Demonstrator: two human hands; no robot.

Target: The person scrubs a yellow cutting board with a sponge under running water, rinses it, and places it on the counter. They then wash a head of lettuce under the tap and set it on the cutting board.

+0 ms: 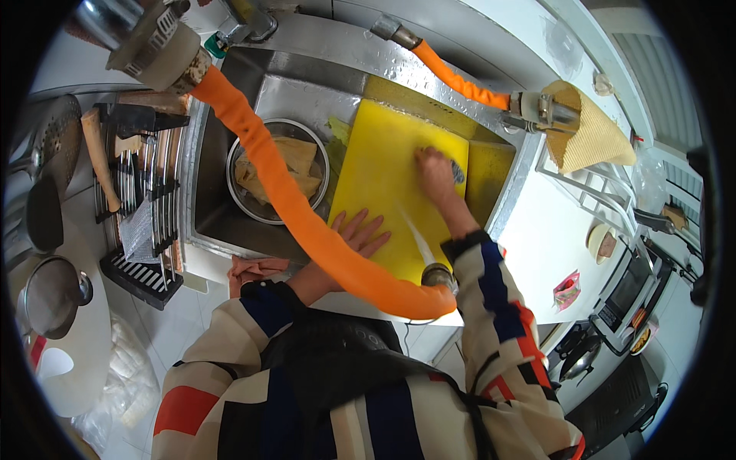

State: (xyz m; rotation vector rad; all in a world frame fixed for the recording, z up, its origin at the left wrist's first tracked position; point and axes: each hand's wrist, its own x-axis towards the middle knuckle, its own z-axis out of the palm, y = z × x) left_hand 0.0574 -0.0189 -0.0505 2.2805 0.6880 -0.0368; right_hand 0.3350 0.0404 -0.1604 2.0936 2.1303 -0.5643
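Observation:
A yellow cutting board (374, 167) lies tilted across the sink (230, 75). My right hand (436, 175) is clenched over the board's right part. A dark grey scouring pad (458, 172) pokes out from under that hand; most of it is hidden. Palm down, my left hand (363, 234) rests on the board's near left edge with fingers spread. An orange-sleeved faucet hose (310, 230) arches over my left forearm. From its nozzle (438, 277) a stream of water (418, 236) runs onto the board.
Left of the board, a steel bowl (231, 172) holds pale yellow folded sheets of food, beside a green leaf (340, 131). A knife rack (144, 190) stands left of the sink. Another orange hose (454, 75) crosses the back rim. A pink cloth (259, 268) lies at the front edge.

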